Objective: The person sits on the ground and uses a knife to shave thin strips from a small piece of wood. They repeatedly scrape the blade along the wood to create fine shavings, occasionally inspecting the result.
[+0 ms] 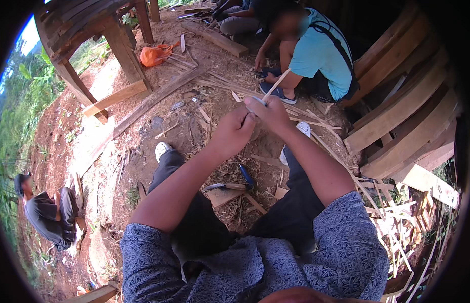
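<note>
At twelve o'clock, my right grip [273,116] is clamped around a thin, pale strip [277,85] of wood, its free end pointing to one o'clock. My left grip [231,132] curls just beside it at eight o'clock; whether it is clamped on anything, I cannot tell. The strip looks light, stiff but springy, probably easy to splinter, so best held low, with fingers off its edges. A knife [219,186] lies at six o'clock.

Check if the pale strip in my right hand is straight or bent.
Straight where visible: the pale strip runs from the right hand in one even line; the gripped part is hidden.
</note>
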`<state>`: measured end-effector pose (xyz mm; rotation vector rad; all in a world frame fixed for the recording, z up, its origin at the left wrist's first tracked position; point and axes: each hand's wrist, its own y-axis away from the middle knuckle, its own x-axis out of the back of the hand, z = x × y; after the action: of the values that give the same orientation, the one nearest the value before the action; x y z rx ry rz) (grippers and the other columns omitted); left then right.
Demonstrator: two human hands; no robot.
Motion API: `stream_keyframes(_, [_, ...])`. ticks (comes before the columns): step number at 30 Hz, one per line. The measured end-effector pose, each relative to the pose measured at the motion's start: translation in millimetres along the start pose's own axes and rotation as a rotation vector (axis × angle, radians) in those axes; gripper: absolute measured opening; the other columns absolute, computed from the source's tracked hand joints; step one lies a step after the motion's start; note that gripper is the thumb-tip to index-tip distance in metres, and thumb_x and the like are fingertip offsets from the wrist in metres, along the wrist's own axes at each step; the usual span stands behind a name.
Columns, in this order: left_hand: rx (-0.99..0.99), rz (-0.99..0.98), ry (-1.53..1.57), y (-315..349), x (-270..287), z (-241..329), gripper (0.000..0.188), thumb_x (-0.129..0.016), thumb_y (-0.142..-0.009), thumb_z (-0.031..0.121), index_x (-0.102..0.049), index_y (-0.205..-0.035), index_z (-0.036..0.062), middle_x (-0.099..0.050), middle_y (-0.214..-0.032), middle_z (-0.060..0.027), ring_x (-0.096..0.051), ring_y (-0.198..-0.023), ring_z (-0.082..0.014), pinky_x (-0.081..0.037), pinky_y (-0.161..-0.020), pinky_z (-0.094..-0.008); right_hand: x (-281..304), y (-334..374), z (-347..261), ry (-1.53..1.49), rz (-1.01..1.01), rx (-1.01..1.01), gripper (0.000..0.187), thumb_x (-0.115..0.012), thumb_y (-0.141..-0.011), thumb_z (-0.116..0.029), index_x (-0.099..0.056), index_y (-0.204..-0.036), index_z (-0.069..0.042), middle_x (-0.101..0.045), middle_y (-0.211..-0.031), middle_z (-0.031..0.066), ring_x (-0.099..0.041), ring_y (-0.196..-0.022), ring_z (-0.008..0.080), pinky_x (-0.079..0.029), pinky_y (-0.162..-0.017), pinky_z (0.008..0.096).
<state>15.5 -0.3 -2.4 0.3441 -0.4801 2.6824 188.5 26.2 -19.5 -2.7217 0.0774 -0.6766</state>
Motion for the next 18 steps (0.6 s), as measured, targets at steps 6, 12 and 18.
stream_keyframes(6, [0.005,-0.076,0.056,-5,-2,-15,0.027,-0.046,-0.101,0.023,-0.054,-0.085,0.0018,-0.048,-0.066,-0.0009,-0.047,-0.058,-0.0115,-0.041,-0.056,-0.0311,20,-27,12,-0.134,0.204,-0.143,0.046,-0.066,-0.089,-0.045,-0.069,-0.076,-0.001,-0.061,-0.067,0.0038,-0.057,-0.067,0.0114,-0.045,-0.068,0.0305])
stream_keyframes(12, [0.135,-0.118,0.140,-4,-12,-5,0.026,-0.046,-0.100,0.024,-0.055,-0.089,0.0021,-0.050,-0.068,-0.0050,-0.050,-0.056,-0.0145,-0.041,-0.053,-0.0326,58,-58,47,-0.193,0.307,-0.172,0.049,-0.065,-0.090,-0.047,-0.071,-0.079,0.001,-0.063,-0.074,0.0045,-0.058,-0.074,0.0139,-0.046,-0.075,0.0299])
stream_keyframes(18, [0.041,-0.056,0.033,0,-6,-8,0.026,-0.046,-0.099,0.021,-0.056,-0.090,-0.0011,-0.055,-0.072,-0.0133,-0.055,-0.069,-0.0242,-0.044,-0.067,-0.0385,17,-25,24,0.109,-0.087,-0.166,0.051,-0.060,-0.091,-0.050,-0.070,-0.088,0.000,-0.060,-0.069,0.0021,-0.055,-0.066,0.0110,-0.044,-0.066,0.0296])
